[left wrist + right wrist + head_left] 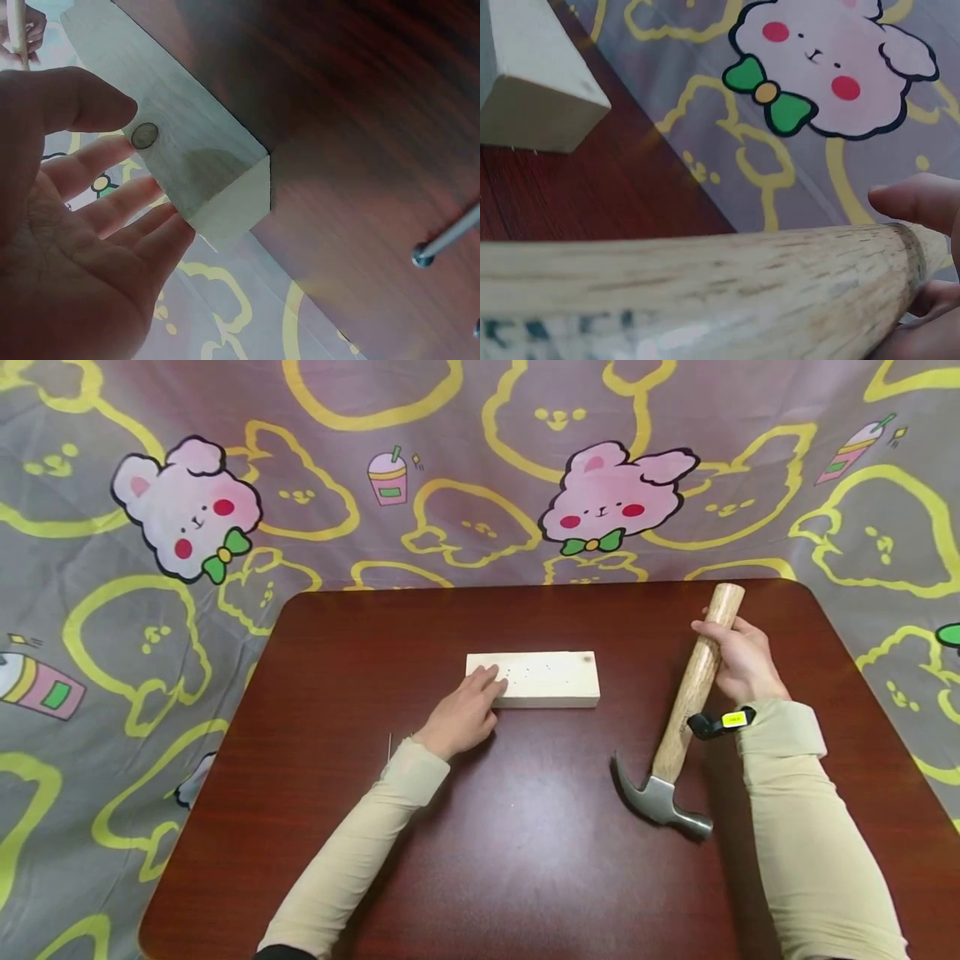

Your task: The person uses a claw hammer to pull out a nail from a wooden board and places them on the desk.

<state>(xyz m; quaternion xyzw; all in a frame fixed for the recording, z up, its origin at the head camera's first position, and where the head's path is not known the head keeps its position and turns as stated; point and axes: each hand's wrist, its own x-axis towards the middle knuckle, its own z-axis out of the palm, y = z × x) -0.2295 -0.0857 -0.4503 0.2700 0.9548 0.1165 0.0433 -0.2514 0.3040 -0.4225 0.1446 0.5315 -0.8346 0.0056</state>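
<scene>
A pale wooden block (547,681) lies on the table, several small dark dots on its top and a knot at the far right corner. My left hand (465,710) rests its fingertips on the block's left end. In the left wrist view, the fingers lie fairly straight at the edge of the block (187,142), with the thumb close to a round knot. My right hand (746,660) grips a claw hammer (690,702) near the end of its wooden handle; the steel head points toward me. Close up, the right wrist view shows the hammer handle (705,292) running across.
Left of the block, partly behind the left sleeve, a thin nail (390,748) lies on the reddish-brown table (337,643). Its rounded head shows near another nail (450,234) part in the left wrist view. A patterned cloth (465,460) hangs behind the table and at both sides.
</scene>
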